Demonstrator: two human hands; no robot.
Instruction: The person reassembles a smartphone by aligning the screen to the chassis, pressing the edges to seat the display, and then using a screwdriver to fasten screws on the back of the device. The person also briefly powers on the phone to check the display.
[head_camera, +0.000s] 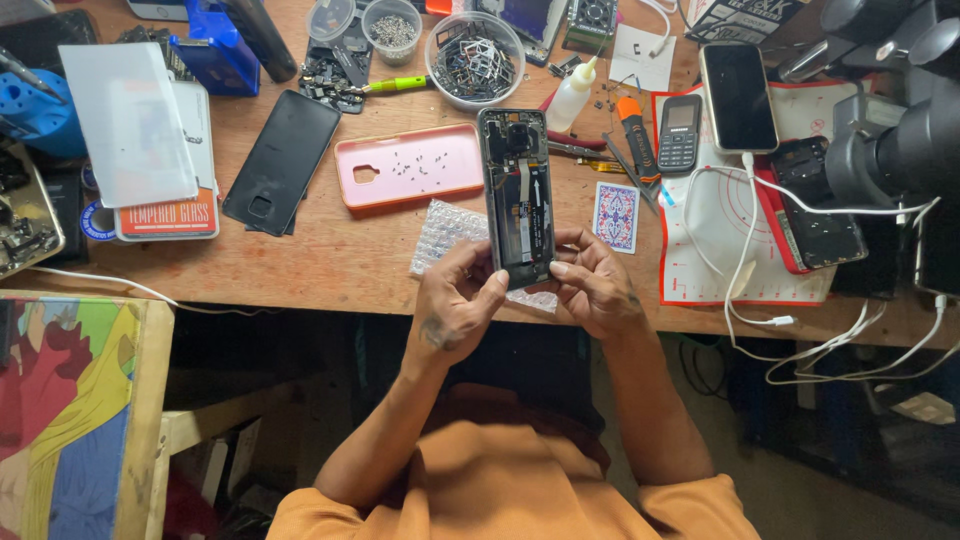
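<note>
Opened phone: light, rigid, fragile inside; left hand and right hand pinch its lower edges, above bubble wrap.

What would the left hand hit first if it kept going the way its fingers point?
The left hand points up and right, fingers already against the opened phone; that comes first. Beyond lies the bubble wrap, though depth is unclear.

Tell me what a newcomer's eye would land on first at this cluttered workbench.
First, the opened black smartphone with its back removed, held upright at the table's near edge by the left hand and right hand. Just left of it lies a pink rubbery phone case with tiny screws scattered inside. Farther left, a black phone back cover lies flat on the brown wooden table.
</note>
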